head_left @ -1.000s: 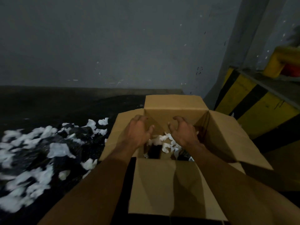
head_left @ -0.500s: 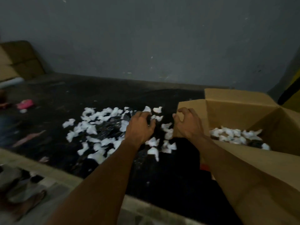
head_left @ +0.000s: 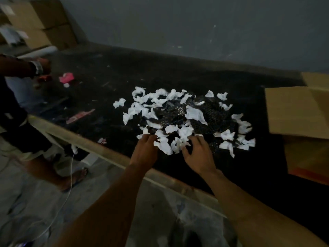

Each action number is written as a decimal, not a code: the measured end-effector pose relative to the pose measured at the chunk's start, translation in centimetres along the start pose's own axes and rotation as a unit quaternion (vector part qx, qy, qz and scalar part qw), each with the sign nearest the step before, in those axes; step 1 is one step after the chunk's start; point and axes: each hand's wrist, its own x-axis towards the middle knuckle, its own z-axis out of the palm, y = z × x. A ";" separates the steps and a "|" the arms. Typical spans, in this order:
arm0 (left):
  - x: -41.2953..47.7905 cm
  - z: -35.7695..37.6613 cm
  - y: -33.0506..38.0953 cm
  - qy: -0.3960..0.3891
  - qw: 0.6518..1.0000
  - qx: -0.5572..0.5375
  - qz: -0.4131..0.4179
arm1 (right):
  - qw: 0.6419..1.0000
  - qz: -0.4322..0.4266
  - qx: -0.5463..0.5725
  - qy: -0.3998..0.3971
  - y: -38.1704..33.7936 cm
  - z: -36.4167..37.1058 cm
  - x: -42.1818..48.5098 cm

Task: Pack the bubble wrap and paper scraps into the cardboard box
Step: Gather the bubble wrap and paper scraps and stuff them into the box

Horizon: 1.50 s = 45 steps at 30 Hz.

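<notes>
Dim room, low contrast. Paper scraps [head_left: 178, 120] are the brightest thing in view. Left of them, boxes [head_left: 41, 22] smear with motion blur.

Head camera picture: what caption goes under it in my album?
Two bare hands reach into white paper scraps beside a cardboard box.

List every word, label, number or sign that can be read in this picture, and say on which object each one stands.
No text can be read anywhere in the picture.
Stacked boxes: pale labels, too blurred to read.
Pink wrapper: any print is too small and blurred.
Pink strip: no print can be made out.
Cardboard box: the sides in view are plain.
Paper scraps: white, with no print to be seen.
</notes>
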 end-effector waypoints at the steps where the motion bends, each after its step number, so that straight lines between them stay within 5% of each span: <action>1: 0.1 0.8 -0.7 -0.013 1.000 0.005 0.008 | 1.000 -0.004 -0.005 -0.005 0.1 0.9 0.3; 11: 4.5 6.1 -3.1 -0.124 0.987 0.017 0.100 | 0.998 -0.047 -0.046 0.008 3.1 6.2 7.5; 16: 6.4 9.1 -3.4 -0.121 0.990 -0.045 0.061 | 0.991 -0.012 -0.092 -0.094 5.5 8.6 9.9; 25: 7.6 13.3 -6.5 0.044 0.985 0.051 0.159 | 0.977 -0.012 -0.212 0.021 5.5 11.5 8.7; 35: 7.1 12.6 -6.0 -0.004 0.993 0.034 0.112 | 0.993 0.098 -0.063 0.015 5.5 9.6 6.9; 45: 7.7 9.9 1.6 -0.016 0.961 -0.143 0.236 | 0.959 0.150 -0.082 0.226 7.6 2.6 4.1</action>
